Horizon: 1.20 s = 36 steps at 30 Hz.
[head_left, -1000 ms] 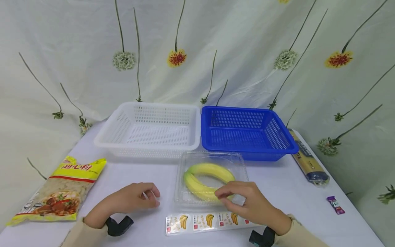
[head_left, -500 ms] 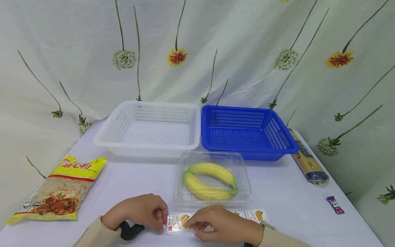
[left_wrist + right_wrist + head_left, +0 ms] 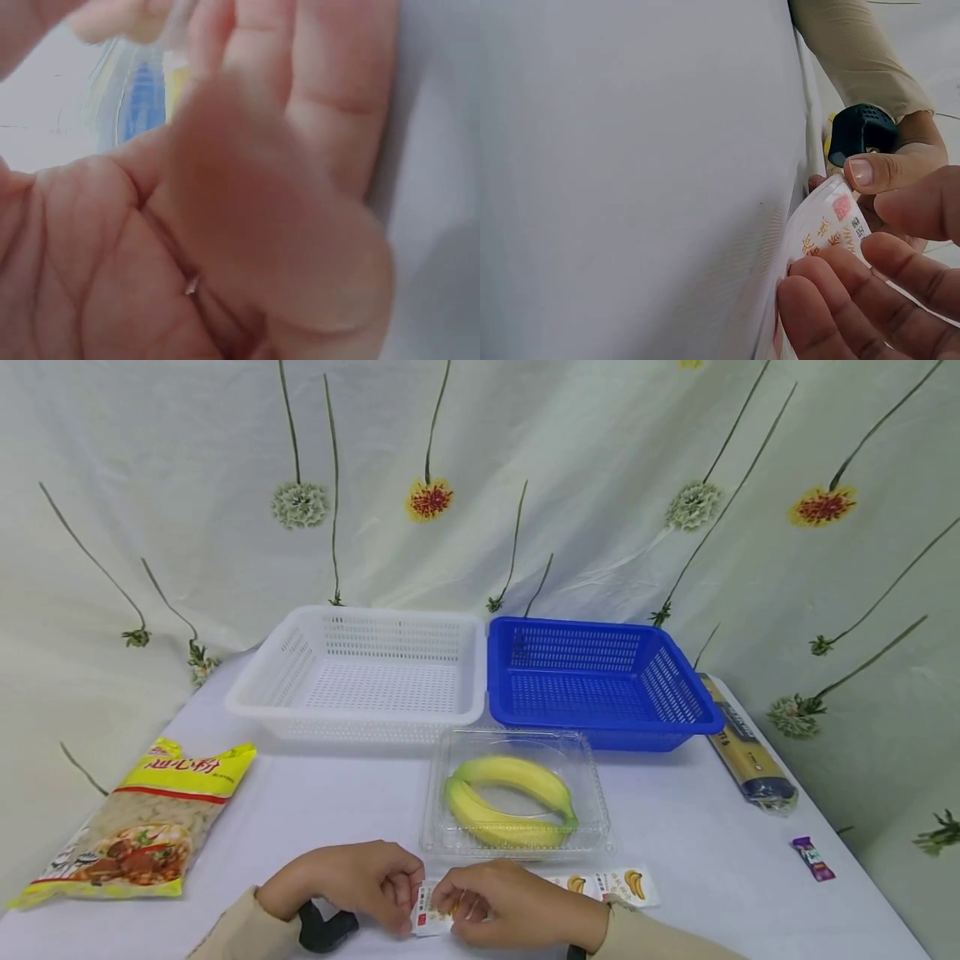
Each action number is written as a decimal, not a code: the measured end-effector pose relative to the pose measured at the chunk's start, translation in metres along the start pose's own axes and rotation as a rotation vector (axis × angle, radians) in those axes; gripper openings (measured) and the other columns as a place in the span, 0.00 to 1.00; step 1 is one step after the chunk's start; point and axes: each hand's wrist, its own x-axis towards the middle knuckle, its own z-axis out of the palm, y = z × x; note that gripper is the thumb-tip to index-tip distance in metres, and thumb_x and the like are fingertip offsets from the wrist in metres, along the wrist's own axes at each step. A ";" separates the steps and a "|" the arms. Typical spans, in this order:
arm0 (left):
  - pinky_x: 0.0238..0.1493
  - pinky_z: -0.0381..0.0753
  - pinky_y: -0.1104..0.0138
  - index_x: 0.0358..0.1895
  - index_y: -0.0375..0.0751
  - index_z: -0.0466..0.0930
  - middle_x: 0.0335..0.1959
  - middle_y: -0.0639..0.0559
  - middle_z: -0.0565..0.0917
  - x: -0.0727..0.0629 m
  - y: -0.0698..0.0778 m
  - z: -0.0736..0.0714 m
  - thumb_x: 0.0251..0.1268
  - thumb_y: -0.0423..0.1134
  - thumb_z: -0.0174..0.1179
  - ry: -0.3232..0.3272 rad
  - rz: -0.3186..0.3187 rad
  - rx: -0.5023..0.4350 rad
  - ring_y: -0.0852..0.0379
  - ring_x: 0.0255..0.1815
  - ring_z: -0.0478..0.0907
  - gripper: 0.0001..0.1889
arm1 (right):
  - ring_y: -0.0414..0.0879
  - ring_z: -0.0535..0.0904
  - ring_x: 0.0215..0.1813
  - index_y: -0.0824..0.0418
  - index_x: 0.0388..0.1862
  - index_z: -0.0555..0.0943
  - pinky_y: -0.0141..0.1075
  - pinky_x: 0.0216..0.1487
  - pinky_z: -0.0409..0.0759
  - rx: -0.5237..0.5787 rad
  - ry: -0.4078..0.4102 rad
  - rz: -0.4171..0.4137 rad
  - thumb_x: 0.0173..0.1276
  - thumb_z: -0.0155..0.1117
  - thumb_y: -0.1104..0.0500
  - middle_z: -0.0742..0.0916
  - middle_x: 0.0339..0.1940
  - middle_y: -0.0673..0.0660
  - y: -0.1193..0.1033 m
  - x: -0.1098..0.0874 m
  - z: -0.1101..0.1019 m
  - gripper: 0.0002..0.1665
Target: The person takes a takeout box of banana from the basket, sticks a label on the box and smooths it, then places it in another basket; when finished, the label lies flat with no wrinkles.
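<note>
A strip of banana stickers (image 3: 626, 885) lies in front of a clear plastic box (image 3: 592, 827) holding bananas (image 3: 510, 835). My left hand (image 3: 367, 881) pinches the strip's left end, which is raised off the cloth; its thumb lies against the sticker (image 3: 836, 225) in the right wrist view. Over the same end is my right hand (image 3: 517, 906), its bent fingers (image 3: 817, 307) against the strip and its thumb apart from the index fingertip. Palm and fingers of the left hand (image 3: 262, 195) fill the left wrist view, blurred, so the strip is hidden there.
Behind the box stand a white basket (image 3: 360, 727) and a blue basket (image 3: 607, 731). A bag of pasta (image 3: 157, 827) lies at the left. To the right are a long dark-and-gold packet (image 3: 750, 752) and a small purple-wrapped sweet (image 3: 813, 858).
Both hands have come down and together from beside the box to the left end of the sticker strip. The left hand has taken hold of that end, and the strip has shifted slightly right.
</note>
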 end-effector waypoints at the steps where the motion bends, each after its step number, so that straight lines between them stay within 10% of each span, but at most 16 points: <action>1: 0.30 0.69 0.78 0.36 0.38 0.82 0.25 0.64 0.83 0.001 0.000 0.001 0.58 0.26 0.71 -0.003 0.002 -0.010 0.72 0.25 0.73 0.08 | 0.22 0.79 0.44 0.63 0.56 0.85 0.20 0.45 0.81 0.004 0.006 0.008 0.73 0.68 0.70 0.91 0.48 0.52 0.000 0.001 0.001 0.14; 20: 0.30 0.66 0.79 0.40 0.22 0.78 0.27 0.62 0.84 0.008 -0.006 0.005 0.61 0.25 0.69 -0.074 0.045 -0.168 0.73 0.29 0.75 0.10 | 0.24 0.74 0.34 0.54 0.39 0.81 0.21 0.39 0.77 0.012 0.111 0.159 0.65 0.85 0.52 0.80 0.31 0.35 -0.006 0.014 0.017 0.18; 36: 0.26 0.61 0.77 0.35 0.33 0.80 0.26 0.62 0.86 0.003 -0.004 -0.001 0.59 0.24 0.71 -0.053 -0.005 -0.130 0.72 0.25 0.72 0.08 | 0.23 0.75 0.35 0.60 0.38 0.84 0.22 0.38 0.80 0.032 0.213 0.066 0.71 0.70 0.69 0.85 0.31 0.44 -0.005 -0.003 0.009 0.05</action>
